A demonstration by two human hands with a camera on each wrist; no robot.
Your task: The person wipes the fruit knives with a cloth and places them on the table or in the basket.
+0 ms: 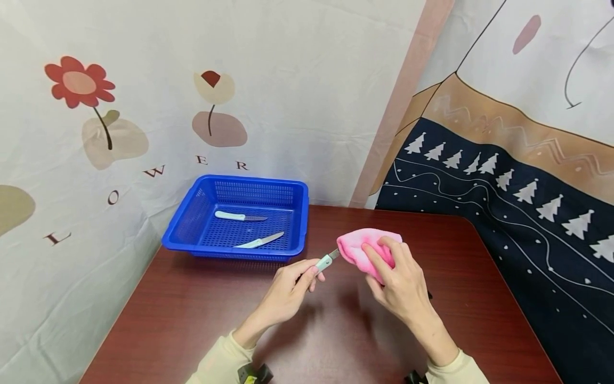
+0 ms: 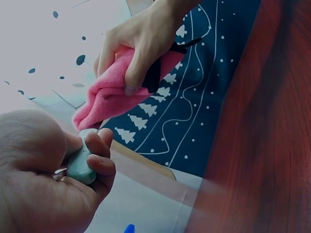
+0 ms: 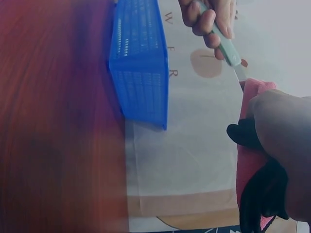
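My left hand (image 1: 290,288) grips the pale green handle (image 1: 324,262) of a small knife. Its blade (image 1: 334,254) runs up into a folded pink cloth (image 1: 357,249), which covers most of the metal. The cloth is held by my right hand (image 1: 400,277), thumb on one side and fingers on the other. In the right wrist view, a black piece (image 3: 265,187) lies against the cloth below that hand. Two more knives lie in the blue basket: a white-handled knife (image 1: 231,216) towards the back and a pale-handled knife (image 1: 259,242) nearer the front.
The blue plastic basket (image 1: 307,213) with mesh walls stands at the back left of the reddish-brown table (image 1: 431,240), beyond my left hand. Behind the table hangs a printed cloth backdrop (image 1: 297,80), with dark blue fabric (image 1: 479,213) down the right side.
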